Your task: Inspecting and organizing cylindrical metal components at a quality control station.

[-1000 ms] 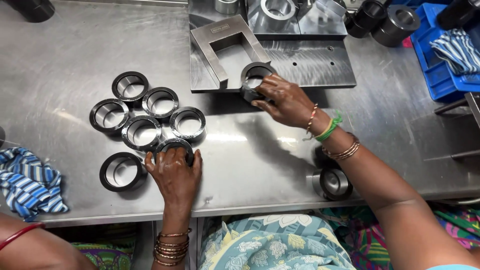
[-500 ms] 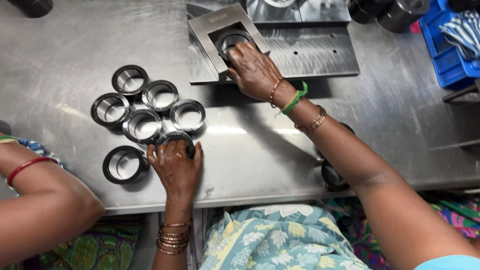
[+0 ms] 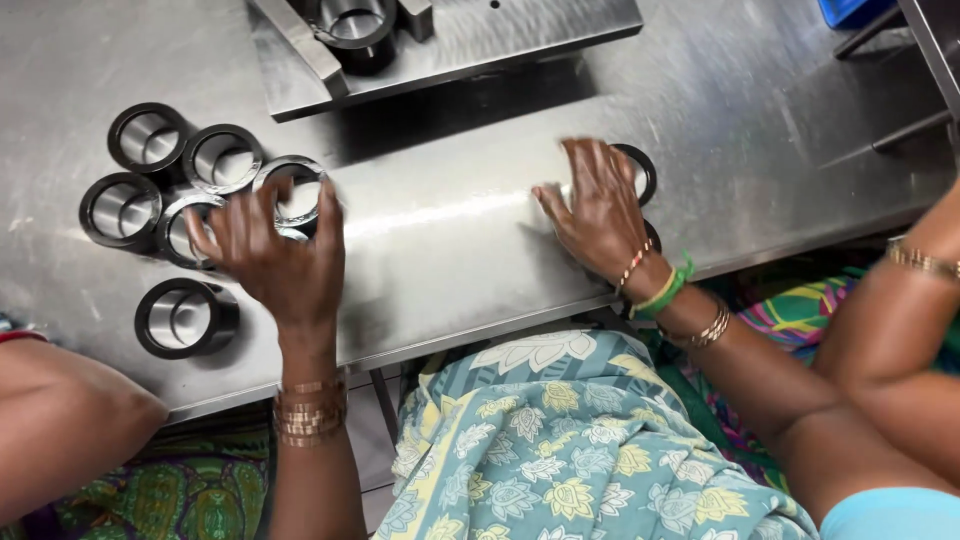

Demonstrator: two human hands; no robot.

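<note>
Left hand (image 3: 272, 250) hovering with fingers spread wide and curled over a cluster of short steel rings (image 3: 185, 185) at the left of the steel table (image 3: 450, 240), gripping nothing; fingertips just above the nearest ring (image 3: 295, 190). One more ring (image 3: 185, 318) standing apart, nearer the table edge, left of that wrist. Right hand (image 3: 600, 210) lying open and flat, palm down, on two dark rings (image 3: 640, 172) near the table's right middle, mostly covering them; whether any finger hooks a ring, impossible to tell. Beyond, at the far edge, a flat metal fixture plate (image 3: 480, 45) with a ring (image 3: 352, 25) seated in its square frame. Another person's arm (image 3: 70, 420) at near left, a further forearm (image 3: 900, 330) at right.
</note>
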